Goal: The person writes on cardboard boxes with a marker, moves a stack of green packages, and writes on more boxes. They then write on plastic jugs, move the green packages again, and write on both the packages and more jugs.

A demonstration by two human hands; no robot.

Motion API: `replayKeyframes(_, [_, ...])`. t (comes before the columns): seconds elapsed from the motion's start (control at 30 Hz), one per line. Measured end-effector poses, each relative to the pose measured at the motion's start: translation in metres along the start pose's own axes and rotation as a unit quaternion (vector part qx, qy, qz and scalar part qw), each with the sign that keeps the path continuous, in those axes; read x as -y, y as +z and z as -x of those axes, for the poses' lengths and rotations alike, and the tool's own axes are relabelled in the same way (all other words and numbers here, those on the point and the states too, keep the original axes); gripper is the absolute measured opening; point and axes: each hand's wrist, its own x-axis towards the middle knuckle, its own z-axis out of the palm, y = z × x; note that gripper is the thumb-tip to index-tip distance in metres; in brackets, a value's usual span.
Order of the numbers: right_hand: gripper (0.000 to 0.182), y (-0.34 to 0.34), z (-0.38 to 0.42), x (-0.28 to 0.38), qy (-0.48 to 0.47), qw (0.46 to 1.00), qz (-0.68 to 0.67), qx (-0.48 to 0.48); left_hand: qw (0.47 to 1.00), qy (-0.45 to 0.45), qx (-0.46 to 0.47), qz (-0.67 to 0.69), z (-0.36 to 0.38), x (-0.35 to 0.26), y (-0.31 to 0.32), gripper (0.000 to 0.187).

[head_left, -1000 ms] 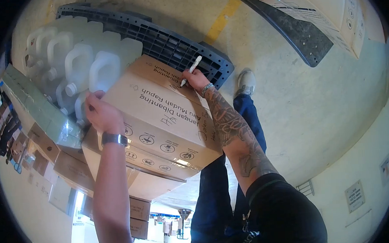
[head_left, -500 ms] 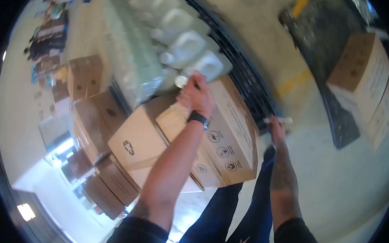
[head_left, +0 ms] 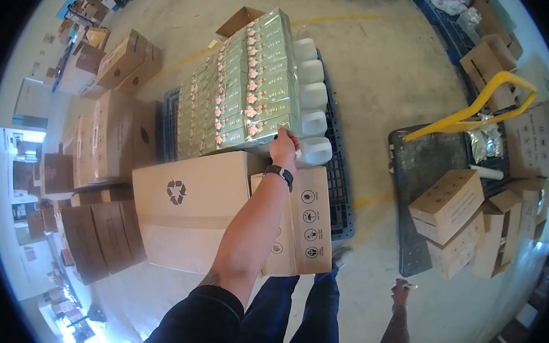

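Note:
My left hand (head_left: 284, 147), with a dark watch on its wrist, is closed at the near corner of the stacked green cartons (head_left: 270, 91), which are wrapped in clear film. Whatever its fingers hold is too small to make out. Beside it stand several white jugs (head_left: 313, 96) in a row. Below my forearm are a big cardboard box (head_left: 188, 191) with a recycling mark and a smaller cardboard box (head_left: 310, 225) with handling symbols. Low on the right, my right hand (head_left: 401, 293) hangs over the floor, closed round a small whitish object.
Under the load lies a dark pallet (head_left: 341, 193). To the right stands a black platform cart (head_left: 411, 164) with a yellow handle (head_left: 479, 108) and cardboard boxes (head_left: 447, 206) on and beside it. More stacked boxes (head_left: 111, 136) are on the left.
The view has swung and levelled, bringing the green cartons and jugs upright into the middle. My left hand stays near their corner. My right hand is now lower and farther from the boxes.

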Motion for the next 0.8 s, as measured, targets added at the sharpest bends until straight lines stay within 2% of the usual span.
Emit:
replayKeyframes(0.03, [0.02,0.0,0.009,0.002,-0.021,1.0,-0.002,0.014,0.999,0.035,0.011,-0.016,-0.01,0.001,-0.003,0.051])
replayKeyframes(0.07, [0.019,0.0,0.02,0.006,-0.042,0.999,-0.004,0.028,1.0,-0.018,0.024,-0.003,-0.014,-0.004,-0.007,0.051])
replayKeyframes(0.1, [0.018,0.012,0.052,0.036,-0.011,1.0,0.007,0.013,0.997,-0.069,0.039,0.008,-0.017,-0.011,-0.013,0.051])
replayKeyframes(0.13, [0.019,0.015,0.058,0.035,-0.026,0.999,0.019,0.03,0.991,-0.119,0.055,0.017,-0.02,-0.017,-0.017,0.051])
replayKeyframes(0.27, [0.022,0.035,0.083,0.038,-0.052,0.996,0.034,0.06,0.989,-0.103,0.097,-0.047,-0.037,-0.013,-0.021,0.052])
replayKeyframes(0.37, [0.024,0.048,0.115,0.05,-0.063,0.995,0.047,0.056,0.996,0.042,0.081,-0.014,-0.086,0.029,-0.019,0.041])
replayKeyframes(0.4, [0.025,0.047,0.122,0.046,-0.069,0.994,0.057,0.06,0.99,0.046,0.085,-0.098,-0.07,0.016,-0.026,0.039])
replayKeyframes(0.47, [0.026,0.041,0.134,0.038,-0.048,0.995,0.071,0.056,0.988,0.131,0.017,-0.083,-0.06,0.003,-0.025,0.053])
replayKeyframes(0.53, [0.027,0.035,0.141,0.032,-0.043,0.994,0.08,0.054,0.965,0.193,-0.09,-0.152,-0.028,-0.039,-0.027,0.057])
replayKeyframes(0.6, [0.027,0.017,0.145,0.012,-0.045,0.994,0.089,0.048,0.944,0.251,-0.124,-0.174,-0.055,-0.085,-0.046,0.06])
replayKeyframes(0.67, [0.024,-0.01,0.128,-0.023,-0.142,0.981,0.122,0.049,0.91,0.317,-0.171,-0.207,-0.028,-0.171,-0.065,0.057])
replayKeyframes(0.7, [0.022,-0.02,0.133,-0.034,-0.19,0.971,0.137,0.048,0.889,0.347,-0.197,-0.224,-0.014,-0.214,-0.075,0.056])
replayKeyframes(0.73, [0.022,-0.024,0.151,-0.019,-0.14,0.984,0.108,0.03,0.81,0.454,-0.22,-0.299,-0.044,-0.261,-0.1,0.05])
replayKeyframes(0.77, [0.021,-0.029,0.168,0.001,-0.095,0.992,0.077,0.014,0.662,0.494,-0.25,-0.504,-0.032,-0.315,-0.12,0.044])
replayKeyframes(0.8, [0.021,-0.028,0.184,0.029,-0.055,0.998,0.042,-0.001,0.553,0.512,-0.252,-0.607,-0.019,-0.37,-0.145,0.041])
